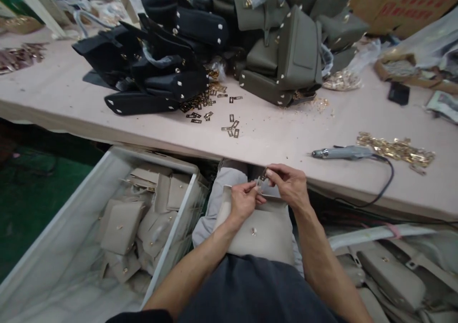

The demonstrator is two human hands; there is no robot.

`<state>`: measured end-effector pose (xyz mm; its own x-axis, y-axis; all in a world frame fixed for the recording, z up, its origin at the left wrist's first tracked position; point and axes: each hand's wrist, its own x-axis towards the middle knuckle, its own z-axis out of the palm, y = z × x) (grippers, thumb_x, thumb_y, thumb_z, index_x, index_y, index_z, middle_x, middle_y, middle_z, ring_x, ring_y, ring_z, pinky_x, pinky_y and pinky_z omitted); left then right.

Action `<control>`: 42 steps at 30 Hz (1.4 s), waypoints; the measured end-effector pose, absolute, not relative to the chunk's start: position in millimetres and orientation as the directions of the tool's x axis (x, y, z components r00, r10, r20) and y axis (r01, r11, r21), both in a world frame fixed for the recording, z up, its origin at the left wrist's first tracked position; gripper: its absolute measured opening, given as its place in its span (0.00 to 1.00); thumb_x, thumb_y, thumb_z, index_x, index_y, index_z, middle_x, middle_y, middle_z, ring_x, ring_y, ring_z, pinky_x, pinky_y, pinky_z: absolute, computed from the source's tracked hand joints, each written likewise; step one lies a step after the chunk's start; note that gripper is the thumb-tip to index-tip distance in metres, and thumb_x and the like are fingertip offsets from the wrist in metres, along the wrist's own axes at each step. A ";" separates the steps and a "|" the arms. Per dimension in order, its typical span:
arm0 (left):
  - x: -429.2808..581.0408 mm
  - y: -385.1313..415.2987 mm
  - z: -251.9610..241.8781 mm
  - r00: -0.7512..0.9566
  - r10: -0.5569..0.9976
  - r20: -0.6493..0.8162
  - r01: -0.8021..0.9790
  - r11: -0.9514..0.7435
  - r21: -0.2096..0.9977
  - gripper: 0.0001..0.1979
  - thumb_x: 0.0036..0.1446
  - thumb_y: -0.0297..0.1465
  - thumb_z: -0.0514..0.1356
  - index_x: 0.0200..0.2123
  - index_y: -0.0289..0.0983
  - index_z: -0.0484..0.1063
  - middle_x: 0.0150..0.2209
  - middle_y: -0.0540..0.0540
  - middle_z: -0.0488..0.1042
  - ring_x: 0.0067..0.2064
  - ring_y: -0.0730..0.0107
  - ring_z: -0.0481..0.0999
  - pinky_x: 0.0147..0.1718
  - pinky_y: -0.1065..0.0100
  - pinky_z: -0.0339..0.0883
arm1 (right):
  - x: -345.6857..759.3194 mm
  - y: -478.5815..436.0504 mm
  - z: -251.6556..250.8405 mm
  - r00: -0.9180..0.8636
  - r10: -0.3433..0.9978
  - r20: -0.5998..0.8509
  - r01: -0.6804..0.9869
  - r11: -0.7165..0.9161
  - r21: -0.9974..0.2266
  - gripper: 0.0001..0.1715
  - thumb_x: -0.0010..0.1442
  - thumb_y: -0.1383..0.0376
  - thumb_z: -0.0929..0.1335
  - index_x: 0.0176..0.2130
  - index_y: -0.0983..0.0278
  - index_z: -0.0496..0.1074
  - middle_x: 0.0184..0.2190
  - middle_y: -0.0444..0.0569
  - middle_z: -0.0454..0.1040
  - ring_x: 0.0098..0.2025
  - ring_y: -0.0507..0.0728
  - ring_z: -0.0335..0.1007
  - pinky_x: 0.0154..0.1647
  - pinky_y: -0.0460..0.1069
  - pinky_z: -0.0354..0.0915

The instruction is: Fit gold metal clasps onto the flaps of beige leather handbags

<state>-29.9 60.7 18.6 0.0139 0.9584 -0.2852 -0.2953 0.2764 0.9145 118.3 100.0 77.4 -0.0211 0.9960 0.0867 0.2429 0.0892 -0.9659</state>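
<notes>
A light grey handbag [263,239] lies across my lap, with a small metal clasp on its front. Above its upper edge, my left hand [244,201] pinches a small pale strip [259,182]; whether it belongs to the bag I cannot tell. Close beside it, my right hand [289,184] grips a small dark metal plate [264,173] between thumb and fingers, at the end of the strip. The fingers partly cover both pieces. On the table beyond lie several similar loose metal plates [231,128].
A grey electric screwdriver [339,152] with a cable lies near gold metal fittings [397,149]. Black handbags [143,70] and olive handbags [300,51] are piled at the back. A white crate [182,208] at left holds grey bags; more grey bags [390,270] lie at lower right.
</notes>
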 end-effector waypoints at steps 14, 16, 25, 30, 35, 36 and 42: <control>-28.1 59.5 21.8 0.119 0.952 -0.282 -0.345 0.306 0.887 0.18 0.59 0.37 0.66 0.48 0.31 0.82 0.35 0.40 0.81 0.28 0.64 0.83 0.29 0.69 0.79 | 120.2 78.4 45.7 0.035 0.999 0.041 0.207 0.033 -0.978 0.15 0.63 0.56 0.74 0.42 0.65 0.81 0.31 0.51 0.78 0.29 0.56 0.76 0.30 0.48 0.71; -29.6 59.3 21.7 0.142 0.952 -0.270 -0.343 0.303 0.889 0.19 0.60 0.38 0.66 0.49 0.31 0.82 0.35 0.40 0.81 0.29 0.64 0.83 0.30 0.70 0.80 | 119.4 78.1 45.7 0.039 0.998 0.052 0.204 0.043 -0.978 0.15 0.62 0.56 0.74 0.42 0.65 0.81 0.31 0.50 0.77 0.29 0.55 0.75 0.29 0.48 0.71; -32.3 57.9 19.2 0.185 0.958 -0.218 -0.343 0.271 0.900 0.22 0.60 0.43 0.68 0.48 0.31 0.82 0.38 0.40 0.81 0.31 0.64 0.84 0.30 0.71 0.80 | 116.6 75.8 38.7 0.055 0.992 0.115 0.212 0.101 -0.972 0.12 0.63 0.58 0.74 0.42 0.64 0.82 0.32 0.49 0.76 0.29 0.54 0.75 0.30 0.48 0.71; -32.2 58.8 17.4 0.185 0.957 -0.222 -0.328 0.273 0.904 0.23 0.59 0.45 0.68 0.46 0.31 0.82 0.38 0.39 0.81 0.31 0.63 0.84 0.31 0.69 0.81 | 112.8 74.6 38.3 0.096 0.989 0.116 0.237 0.091 -0.967 0.12 0.62 0.58 0.74 0.42 0.63 0.83 0.32 0.49 0.76 0.28 0.54 0.75 0.28 0.47 0.70; -29.6 58.2 20.5 0.141 0.966 -0.217 -0.308 0.251 0.917 0.21 0.59 0.43 0.68 0.45 0.30 0.83 0.35 0.40 0.82 0.29 0.63 0.84 0.29 0.69 0.81 | 112.3 74.1 37.8 0.118 0.989 0.088 0.259 0.055 -0.964 0.14 0.61 0.56 0.75 0.41 0.64 0.83 0.33 0.50 0.78 0.28 0.54 0.76 0.28 0.47 0.71; -28.5 57.9 21.5 0.120 0.968 -0.219 -0.304 0.246 0.920 0.20 0.59 0.42 0.68 0.45 0.30 0.83 0.34 0.40 0.82 0.28 0.63 0.83 0.28 0.70 0.80 | 112.8 73.4 37.5 0.121 0.990 0.073 0.256 0.040 -0.966 0.15 0.61 0.56 0.75 0.42 0.64 0.82 0.33 0.51 0.79 0.28 0.55 0.76 0.28 0.47 0.72; -24.0 56.9 25.2 0.037 0.966 -0.255 -0.293 0.254 0.922 0.18 0.60 0.38 0.66 0.46 0.28 0.82 0.29 0.40 0.81 0.27 0.64 0.83 0.27 0.70 0.80 | 113.7 65.1 40.7 0.138 0.974 0.177 0.278 0.133 -0.951 0.11 0.63 0.60 0.72 0.42 0.63 0.82 0.36 0.51 0.79 0.32 0.56 0.77 0.32 0.49 0.73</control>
<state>-24.0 56.9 25.2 0.0367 0.9663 -0.2548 -0.2926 0.2541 0.9218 113.7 65.1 40.7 0.1383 0.9744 0.1771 0.2777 0.1335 -0.9513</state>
